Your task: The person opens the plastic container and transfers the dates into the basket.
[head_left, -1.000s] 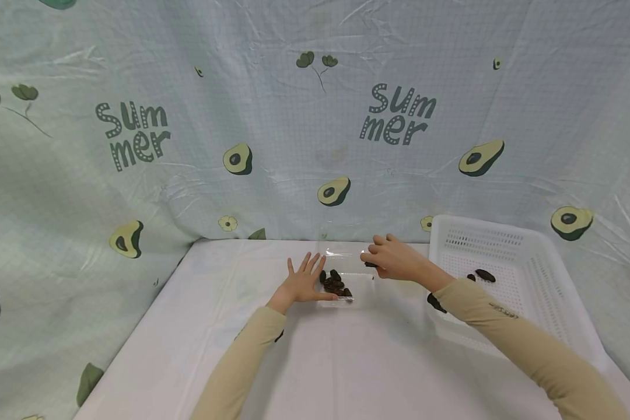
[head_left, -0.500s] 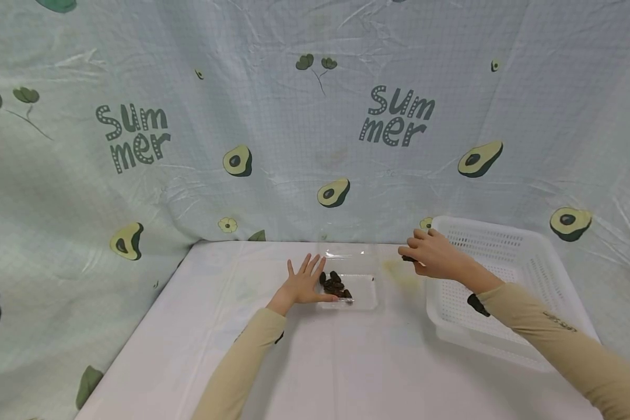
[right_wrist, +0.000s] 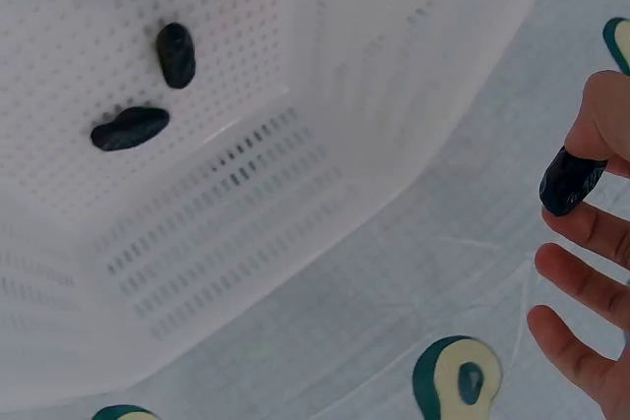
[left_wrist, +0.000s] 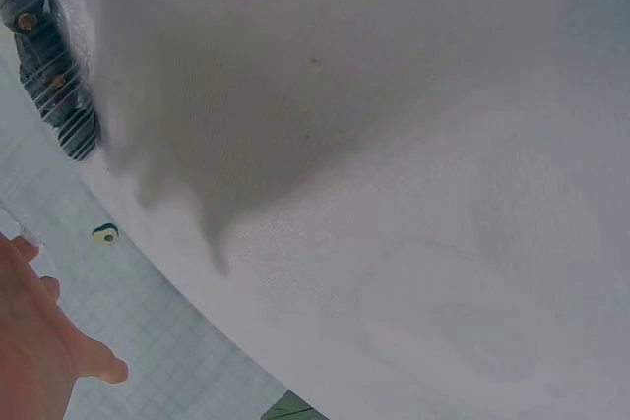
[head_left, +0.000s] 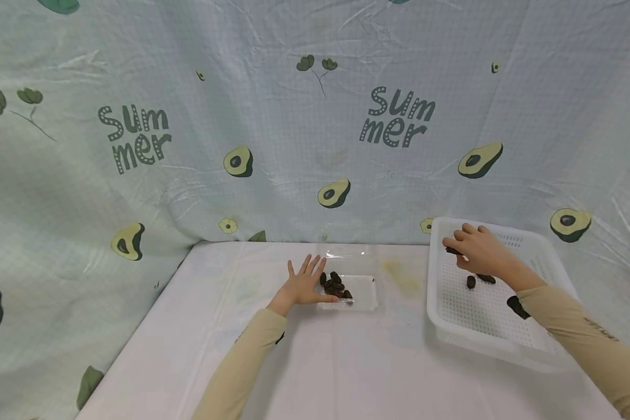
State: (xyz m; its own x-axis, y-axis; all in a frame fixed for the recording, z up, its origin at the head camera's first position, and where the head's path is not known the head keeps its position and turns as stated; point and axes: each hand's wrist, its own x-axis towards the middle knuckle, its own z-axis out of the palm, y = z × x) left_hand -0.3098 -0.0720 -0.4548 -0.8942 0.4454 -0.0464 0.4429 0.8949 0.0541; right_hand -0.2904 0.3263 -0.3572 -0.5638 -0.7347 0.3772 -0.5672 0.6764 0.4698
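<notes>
In the head view my left hand rests with fingers spread at the left edge of a clear plastic box. Several dark brown dates lie in the box's left part. My right hand is over the white basket and pinches a dark, glossy date between thumb and index finger; its other fingers stand apart. On the basket's floor lie two more dates, a short one and a longer one. The left wrist view catches only part of the left hand.
A white perforated basket stands at the right of the white-covered table. The box's clear lid stands raised behind it. A printed sheet hangs behind the table.
My right hand has moved right, from above the clear box to above the basket, with the date in its fingers. The left hand has stayed in place.
</notes>
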